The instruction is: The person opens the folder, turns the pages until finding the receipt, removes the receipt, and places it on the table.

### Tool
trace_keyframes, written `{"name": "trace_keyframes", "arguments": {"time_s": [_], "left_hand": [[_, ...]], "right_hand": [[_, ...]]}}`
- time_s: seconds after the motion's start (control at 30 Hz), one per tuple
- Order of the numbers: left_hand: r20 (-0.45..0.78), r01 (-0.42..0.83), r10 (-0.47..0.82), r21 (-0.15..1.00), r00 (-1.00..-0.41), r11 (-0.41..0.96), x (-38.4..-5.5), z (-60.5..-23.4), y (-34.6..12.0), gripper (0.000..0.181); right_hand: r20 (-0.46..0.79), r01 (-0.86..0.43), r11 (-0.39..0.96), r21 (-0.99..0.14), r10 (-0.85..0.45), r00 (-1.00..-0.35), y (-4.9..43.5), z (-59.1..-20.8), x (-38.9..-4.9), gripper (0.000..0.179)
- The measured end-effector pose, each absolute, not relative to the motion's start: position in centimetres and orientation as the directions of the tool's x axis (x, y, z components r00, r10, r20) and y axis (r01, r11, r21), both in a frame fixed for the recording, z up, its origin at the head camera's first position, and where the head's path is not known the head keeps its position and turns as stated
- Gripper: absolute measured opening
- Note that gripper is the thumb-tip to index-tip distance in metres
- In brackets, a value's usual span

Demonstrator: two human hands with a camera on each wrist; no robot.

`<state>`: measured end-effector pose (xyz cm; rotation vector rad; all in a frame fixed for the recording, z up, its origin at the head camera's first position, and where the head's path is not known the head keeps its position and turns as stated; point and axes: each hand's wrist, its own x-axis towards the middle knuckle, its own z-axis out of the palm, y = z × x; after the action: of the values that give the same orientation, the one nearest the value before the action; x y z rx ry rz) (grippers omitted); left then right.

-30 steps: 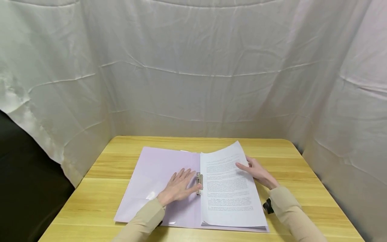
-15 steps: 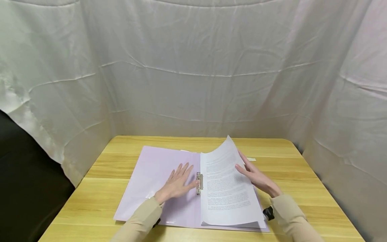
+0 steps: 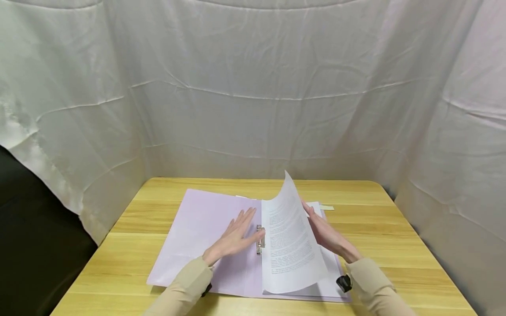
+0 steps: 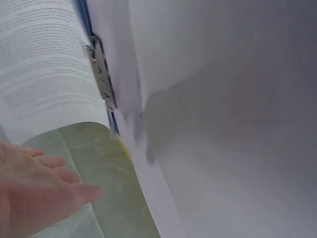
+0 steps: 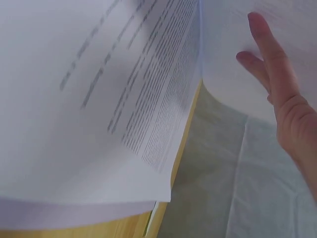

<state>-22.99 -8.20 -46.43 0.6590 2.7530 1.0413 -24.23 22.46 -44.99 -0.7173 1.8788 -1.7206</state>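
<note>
A lilac folder point(image 3: 213, 224) lies spread open on the table, with a metal clip point(image 3: 258, 248) along its spine and printed sheets on its right side. The top sheet point(image 3: 286, 250) curves upward, its free edge raised off the paper stack point(image 3: 330, 281). Behind that sheet my right hand point(image 3: 326, 230) touches its back with straight fingers point(image 5: 277, 59). My left hand point(image 3: 233, 239) is over the left cover, fingers extended and thumb near the clip; whether it touches the cover I cannot tell. In the left wrist view this hand point(image 4: 39, 186) shows at the lower left.
The folder lies on a wooden table point(image 3: 395, 245). A pale tab point(image 3: 327, 207) sticks out past the folder's top right edge. White cloth point(image 3: 253, 109) hangs behind the table and at both sides. Something black point(image 3: 35, 237) is at the far left.
My right hand has moved left, pushing the top sheet from nearly flat to steeply raised and baring the stack underneath. My left hand has lifted slightly and shifted a little upward.
</note>
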Motion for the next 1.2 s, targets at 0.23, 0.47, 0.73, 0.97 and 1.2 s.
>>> {"name": "trace_keyframes", "arguments": {"time_s": [0.23,0.47,0.73,0.97,1.2], "left_hand": [[0.041,0.341,0.478,0.755,-0.877,0.561,-23.3,-45.7,-7.5,0.085],[0.051,0.315,0.502,0.832,-0.863,0.457,-23.4,-44.4,-6.6,0.086],[0.046,0.255,0.511,0.903,-0.859,0.347,-23.3,-43.1,-6.1,0.089],[0.039,0.194,0.52,0.95,-0.853,0.246,-23.5,-42.6,-5.8,0.091],[0.048,0.155,0.508,0.973,-0.86,0.169,-23.9,-42.6,-5.6,0.085]], "right_hand": [[-0.046,-0.01,0.084,-0.996,-0.634,-0.772,21.2,-45.0,-23.9,0.062],[-0.071,-0.041,0.171,-0.984,-0.6,-0.797,20.0,-44.8,-23.7,0.064],[-0.037,-0.119,0.211,-0.97,-0.616,-0.787,19.4,-45.0,-23.8,0.064],[-0.032,-0.125,0.2,-0.972,-0.636,-0.771,18.9,-44.9,-23.6,0.064],[-0.04,-0.124,0.213,-0.969,-0.633,-0.773,18.6,-44.8,-23.3,0.06]]}}
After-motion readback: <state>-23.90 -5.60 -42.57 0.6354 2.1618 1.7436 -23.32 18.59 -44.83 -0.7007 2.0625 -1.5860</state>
